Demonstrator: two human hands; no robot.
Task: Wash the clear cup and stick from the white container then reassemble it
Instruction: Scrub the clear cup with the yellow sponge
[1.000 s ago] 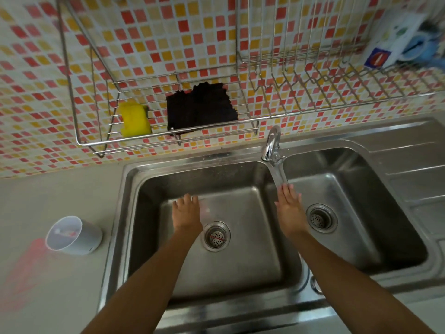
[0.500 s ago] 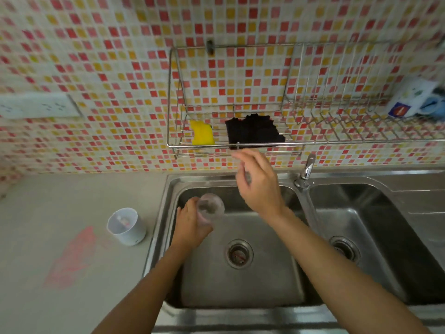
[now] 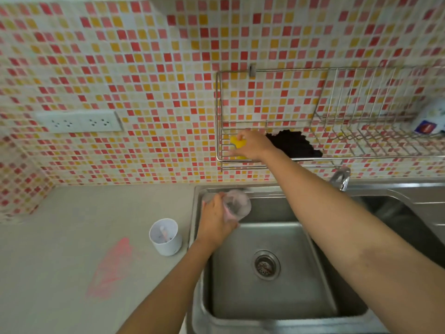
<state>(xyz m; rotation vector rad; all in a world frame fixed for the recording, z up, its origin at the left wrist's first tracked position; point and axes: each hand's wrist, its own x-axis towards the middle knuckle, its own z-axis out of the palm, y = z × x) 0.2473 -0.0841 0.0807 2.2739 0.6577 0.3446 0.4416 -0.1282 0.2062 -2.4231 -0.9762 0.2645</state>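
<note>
Head view shows the left hand (image 3: 218, 222) wrapped around the clear cup (image 3: 237, 208), gripping it tilted above the back left corner of the sink (image 3: 272, 317), with the cup's open mouth turned toward the camera. Up and behind the sink, the right hand (image 3: 252, 147) reaches into the left end of the wire rack (image 3: 337, 160) on the wall, its fingers curled onto the yellow sponge (image 3: 237, 142) that lies there; whether the sponge is already lifted off the rack cannot be told. Just right of that hand, a black cloth (image 3: 293, 145) sits in the same rack, and at the rack's far right end stands a white packet (image 3: 429, 121) with coloured print. Left of the sink, on the grey table (image 3: 72, 237), the white container (image 3: 165, 236) stands upright close to the sink's edge, and a thin pinkish stick (image 3: 165, 233) shows inside it. Further left of the sink, a pink smear (image 3: 113, 268) marks the table surface. At the sink's back rim, toward the right, the metal tap (image 3: 340, 179) rises, and the round drain (image 3: 266, 264) lies in the basin floor. A white socket strip (image 3: 79, 122) sits on the mosaic wall (image 3: 120, 56), high and well left of the sink.
</note>
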